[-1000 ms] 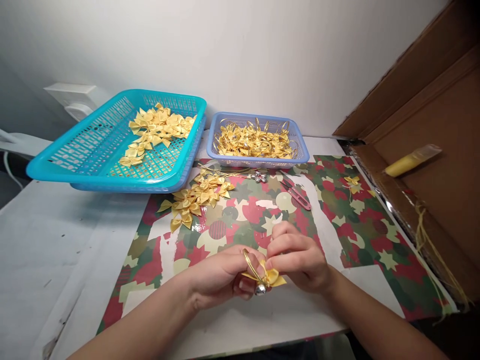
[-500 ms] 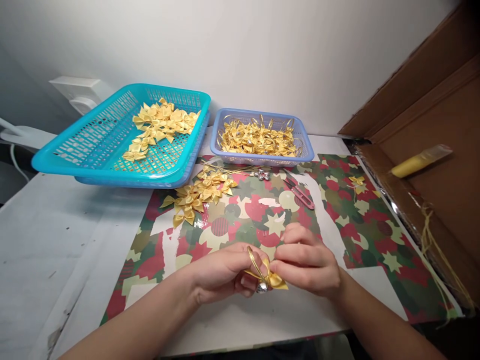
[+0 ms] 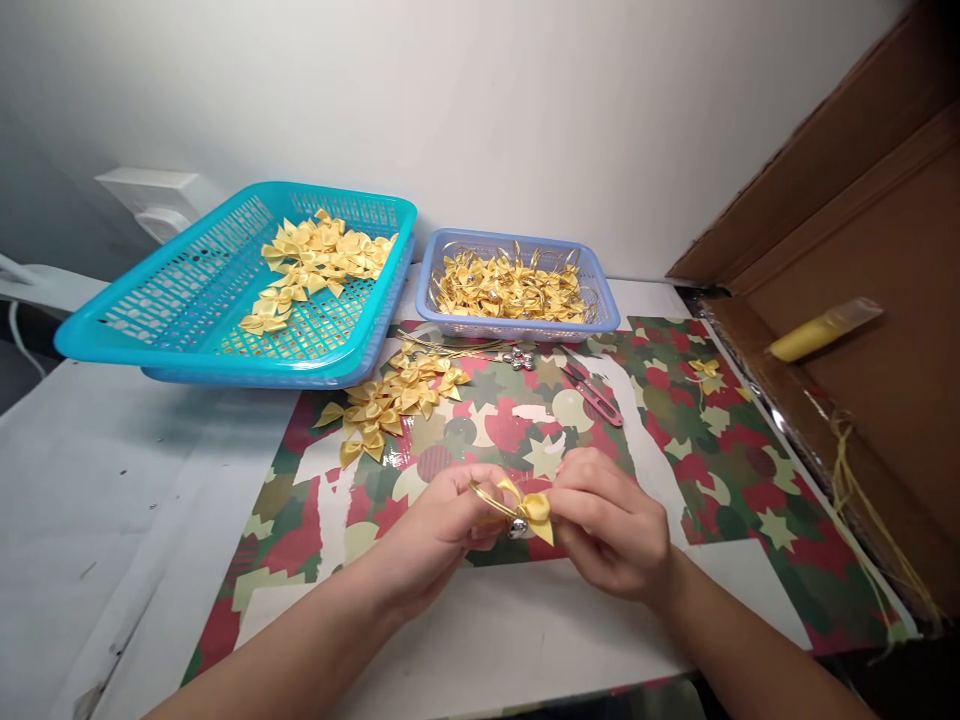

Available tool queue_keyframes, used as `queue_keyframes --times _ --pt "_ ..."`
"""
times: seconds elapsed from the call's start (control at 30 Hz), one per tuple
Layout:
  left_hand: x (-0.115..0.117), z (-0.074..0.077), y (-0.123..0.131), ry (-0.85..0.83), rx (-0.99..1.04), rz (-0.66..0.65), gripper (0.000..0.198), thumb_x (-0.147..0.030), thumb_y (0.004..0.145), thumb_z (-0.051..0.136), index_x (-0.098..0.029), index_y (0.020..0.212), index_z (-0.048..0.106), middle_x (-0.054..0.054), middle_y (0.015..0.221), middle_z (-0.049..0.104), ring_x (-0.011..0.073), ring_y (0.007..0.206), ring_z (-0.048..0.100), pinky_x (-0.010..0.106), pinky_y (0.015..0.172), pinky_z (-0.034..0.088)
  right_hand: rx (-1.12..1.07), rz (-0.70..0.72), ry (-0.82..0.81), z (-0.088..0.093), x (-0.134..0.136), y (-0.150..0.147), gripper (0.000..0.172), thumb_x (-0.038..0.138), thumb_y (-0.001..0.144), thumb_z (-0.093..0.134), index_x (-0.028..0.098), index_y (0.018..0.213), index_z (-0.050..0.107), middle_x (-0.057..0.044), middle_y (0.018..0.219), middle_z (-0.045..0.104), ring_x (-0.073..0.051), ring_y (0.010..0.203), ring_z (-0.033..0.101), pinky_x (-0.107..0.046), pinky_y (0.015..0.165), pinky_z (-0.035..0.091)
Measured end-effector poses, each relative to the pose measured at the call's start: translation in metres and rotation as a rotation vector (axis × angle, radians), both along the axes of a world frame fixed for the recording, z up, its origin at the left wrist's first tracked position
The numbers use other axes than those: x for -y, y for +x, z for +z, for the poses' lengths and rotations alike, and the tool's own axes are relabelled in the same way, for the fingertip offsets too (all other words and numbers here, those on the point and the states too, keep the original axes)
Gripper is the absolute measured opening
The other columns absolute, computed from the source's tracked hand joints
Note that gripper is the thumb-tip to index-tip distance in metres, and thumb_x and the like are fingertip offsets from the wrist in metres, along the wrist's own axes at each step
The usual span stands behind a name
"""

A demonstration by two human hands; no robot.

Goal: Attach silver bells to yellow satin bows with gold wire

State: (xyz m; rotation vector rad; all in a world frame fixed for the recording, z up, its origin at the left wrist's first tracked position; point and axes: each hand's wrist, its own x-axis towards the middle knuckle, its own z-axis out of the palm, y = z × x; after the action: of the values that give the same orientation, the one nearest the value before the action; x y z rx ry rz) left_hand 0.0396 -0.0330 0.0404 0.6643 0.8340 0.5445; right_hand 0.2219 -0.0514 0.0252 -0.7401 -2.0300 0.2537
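My left hand (image 3: 439, 522) is closed on a looped gold cord (image 3: 491, 498), pinching it between thumb and fingers. A yellow ribbon bow (image 3: 538, 508) sits against the cord, and a small silver bell (image 3: 517, 527) hangs just beneath the loop. On the bow's right side, the fingers of my right hand (image 3: 615, 520) are pressed together at its edge; their tips are partly hidden. Beyond my hands, loose yellow bows (image 3: 397, 395) lie in a pile, with gold cords (image 3: 457, 346) and a cluster of silver bells (image 3: 519, 359) behind. Pink thread snips (image 3: 596, 397) rest to the right.
A turquoise basket (image 3: 225, 357) holding bows stands at the left, stacked on a blue one. A periwinkle basket (image 3: 517, 328) is full of bows on gold loops. Cardboard (image 3: 877, 250) walls the right side, with a yellow tube (image 3: 817, 332) against it. Patterned paper (image 3: 720, 480) covers the table.
The bow piece has risen slightly and turned, so the bow faces up and right and the loop leans left. My right fingers have closed in more tightly beside the bow.
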Motion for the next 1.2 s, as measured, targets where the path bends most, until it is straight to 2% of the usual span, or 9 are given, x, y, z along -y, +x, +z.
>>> queue_keyframes --times 0.1,0.23,0.47,0.63,1.2 --pt "-0.0005 0.0006 0.001 0.021 -0.014 0.036 0.028 -0.031 0.066 0.066 -0.018 0.054 0.044 -0.008 0.049 0.033 0.0072 0.05 0.024 0.023 0.049 0.019 -0.032 -0.027 -0.005 0.0012 -0.0002 -0.0028 0.025 -0.002 0.081 0.047 0.016 0.093 0.061 -0.005 0.072 0.058 -0.016 0.066 0.052 -0.03 0.058 0.048" --pt "-0.0005 0.0007 0.0018 0.054 -0.023 0.088 0.022 -0.028 0.065 0.068 -0.017 0.056 0.052 -0.007 0.049 0.042 0.0067 0.05 0.031 0.021 0.049 0.023 -0.065 -0.045 -0.028 0.0024 0.0007 -0.0049 0.024 -0.002 0.081 0.047 0.015 0.091 0.061 -0.005 0.071 0.058 -0.015 0.064 0.051 -0.03 0.057 0.048" --pt "0.0036 -0.0005 -0.0006 0.208 0.015 0.127 0.021 -0.028 0.07 0.074 -0.015 0.062 0.06 -0.002 0.065 0.06 0.0081 0.056 0.046 0.02 0.054 0.036 -0.083 -0.058 -0.038 0.003 0.0034 -0.0057 0.023 -0.001 0.081 0.048 0.015 0.091 0.061 -0.005 0.072 0.058 -0.015 0.065 0.052 -0.031 0.058 0.049" --pt "0.0046 -0.0043 -0.0031 0.31 0.003 0.152 0.021 -0.029 0.075 0.073 -0.016 0.065 0.06 -0.001 0.068 0.061 0.0101 0.062 0.05 0.021 0.06 0.04 -0.069 -0.061 -0.025 0.0033 0.0034 -0.0071 0.024 -0.003 0.078 0.049 0.015 0.09 0.06 -0.005 0.071 0.057 -0.016 0.064 0.051 -0.031 0.058 0.049" --pt "0.0057 -0.0077 -0.0044 0.327 0.005 0.126 0.024 -0.033 0.074 0.073 -0.016 0.065 0.059 0.001 0.069 0.059 0.0114 0.062 0.048 0.023 0.059 0.04 -0.059 -0.069 -0.006 0.0073 0.0051 -0.007 0.024 0.0 0.08 0.048 0.016 0.092 0.06 -0.004 0.07 0.058 -0.016 0.062 0.052 -0.031 0.056 0.047"
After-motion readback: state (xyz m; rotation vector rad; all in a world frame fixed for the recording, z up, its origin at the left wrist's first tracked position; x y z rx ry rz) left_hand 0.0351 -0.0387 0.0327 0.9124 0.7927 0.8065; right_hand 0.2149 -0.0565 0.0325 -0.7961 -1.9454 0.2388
